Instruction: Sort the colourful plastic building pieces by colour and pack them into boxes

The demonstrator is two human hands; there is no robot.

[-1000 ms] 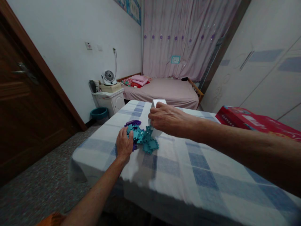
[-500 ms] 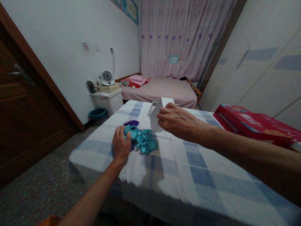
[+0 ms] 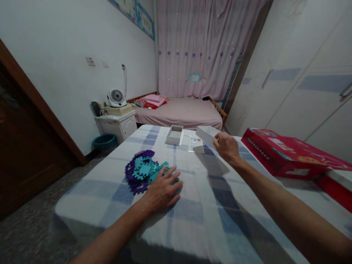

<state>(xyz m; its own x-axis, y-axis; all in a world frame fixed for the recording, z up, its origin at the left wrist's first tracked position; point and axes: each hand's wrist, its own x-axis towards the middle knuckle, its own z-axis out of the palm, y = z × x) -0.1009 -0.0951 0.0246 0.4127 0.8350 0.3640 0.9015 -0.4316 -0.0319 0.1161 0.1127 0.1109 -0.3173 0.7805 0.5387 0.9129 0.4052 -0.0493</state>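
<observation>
My left hand (image 3: 163,187) lies with fingers spread at the near right edge of a loose pile, covering some of it. In that pile, turquoise toothed puzzle-like pieces (image 3: 143,169) rest on and beside purple toothed pieces (image 3: 131,180). Over the table's far side, my right hand (image 3: 227,147) is closed on one end of a white box lid (image 3: 206,132), which it holds tilted above the cloth. An open shallow white box (image 3: 174,139) stands at the far edge, left of the lid. Between them lies a small printed card (image 3: 193,143).
A blue-and-white checked cloth covers the table (image 3: 192,212). A large red box (image 3: 286,150) sits on the right side. Beyond are a bed (image 3: 181,110), a white cabinet with a fan (image 3: 116,98), and a bin (image 3: 105,142) on the floor.
My right hand has moved right with the lid, bringing the card and more of the open box into view. My left hand has shifted from the pile's left side to its right.
</observation>
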